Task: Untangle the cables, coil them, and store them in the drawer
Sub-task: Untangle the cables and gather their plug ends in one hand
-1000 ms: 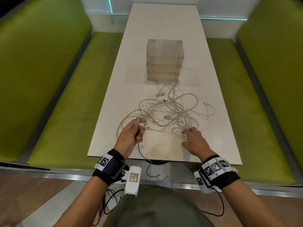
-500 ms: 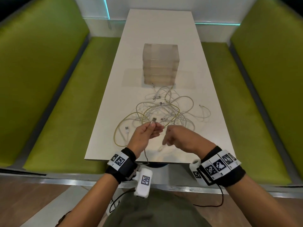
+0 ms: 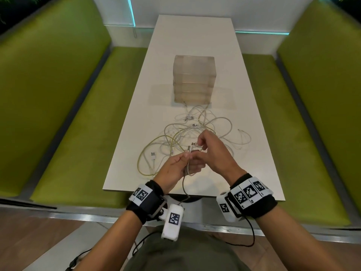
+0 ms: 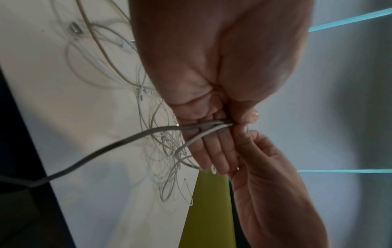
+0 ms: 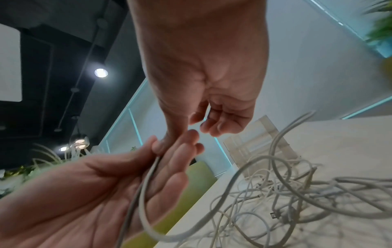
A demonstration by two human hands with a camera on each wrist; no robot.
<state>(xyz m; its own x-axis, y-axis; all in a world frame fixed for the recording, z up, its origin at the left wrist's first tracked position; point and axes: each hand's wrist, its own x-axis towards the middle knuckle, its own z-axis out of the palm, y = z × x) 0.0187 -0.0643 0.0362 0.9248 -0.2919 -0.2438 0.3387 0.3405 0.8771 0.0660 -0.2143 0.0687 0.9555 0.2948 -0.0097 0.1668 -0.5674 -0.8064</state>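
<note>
2 hands, fingers pinching 1 thin, rubbery white cable above tangled cables.

From my feed: long white table running away from me, its near edge just below centre of the head view. Green padded benches on both sides — tall green backrests behind each seat. Teal light strips along the pale far wall. Wood-tone floor at bottom left. Right wrist view — dark ceiling with round lamps, blurred foliage at upper right.
</note>
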